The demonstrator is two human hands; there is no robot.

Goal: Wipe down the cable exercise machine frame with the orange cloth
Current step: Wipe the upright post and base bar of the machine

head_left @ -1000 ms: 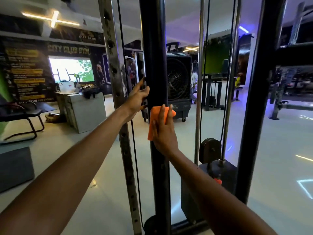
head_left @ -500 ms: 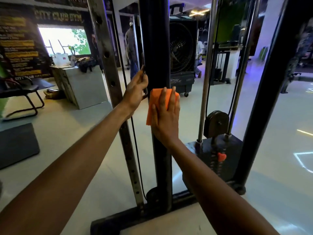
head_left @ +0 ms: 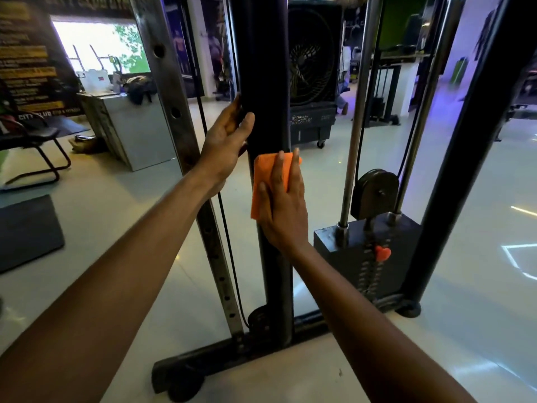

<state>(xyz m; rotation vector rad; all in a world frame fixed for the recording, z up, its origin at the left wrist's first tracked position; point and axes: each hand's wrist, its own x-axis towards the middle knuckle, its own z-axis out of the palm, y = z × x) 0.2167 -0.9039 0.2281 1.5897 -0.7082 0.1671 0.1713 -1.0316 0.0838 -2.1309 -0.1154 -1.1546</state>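
Orange cloth (head_left: 266, 181); black frame post (head_left: 261, 68); red pin (head_left: 382, 253); silver perforated upright (head_left: 165, 71).

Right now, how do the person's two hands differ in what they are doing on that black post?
The right hand presses the orange cloth flat against the front of the black post; the left hand is bare and touches the post's side. The left hand sits higher, the right lower. Both have straight fingers and both rest on the same post.
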